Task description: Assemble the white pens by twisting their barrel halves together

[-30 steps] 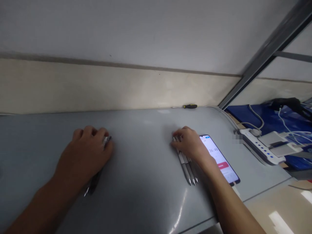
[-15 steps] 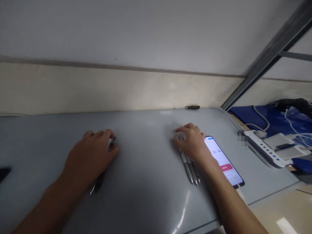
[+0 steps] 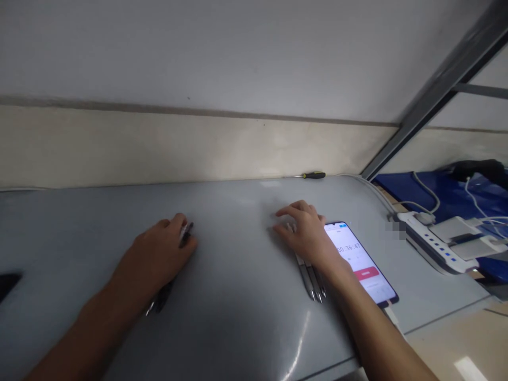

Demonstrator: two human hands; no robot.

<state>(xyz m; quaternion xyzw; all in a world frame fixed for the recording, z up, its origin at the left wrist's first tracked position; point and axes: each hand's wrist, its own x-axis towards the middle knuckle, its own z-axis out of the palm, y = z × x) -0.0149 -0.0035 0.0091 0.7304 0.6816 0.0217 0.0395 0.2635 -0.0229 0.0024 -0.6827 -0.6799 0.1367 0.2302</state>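
My left hand (image 3: 156, 251) is closed around dark pens (image 3: 186, 234), whose clear and black upper ends stick out by the thumb. Their lower ends, one with a silver tip, show beneath the wrist; how many there are I cannot tell. My right hand (image 3: 305, 235) hovers over a row of several grey pens (image 3: 311, 279) lying side by side on the grey table (image 3: 234, 296). Its thumb and forefinger are apart with nothing visible between them. The hand hides the pens' upper parts, while their silver tips point toward me.
Right of the pens lies a phone (image 3: 367, 264) with a lit timer screen and a cable plugged in. A screwdriver (image 3: 313, 175) rests against the wall. Farther right are a power strip (image 3: 434, 246) with chargers and a metal post (image 3: 428, 95). A dark object (image 3: 8, 284) sits at the left edge.
My right hand has shifted slightly left, its thumb and forefinger now extended, uncovering more of the phone. My left hand moved a little to the right, still holding its pens.
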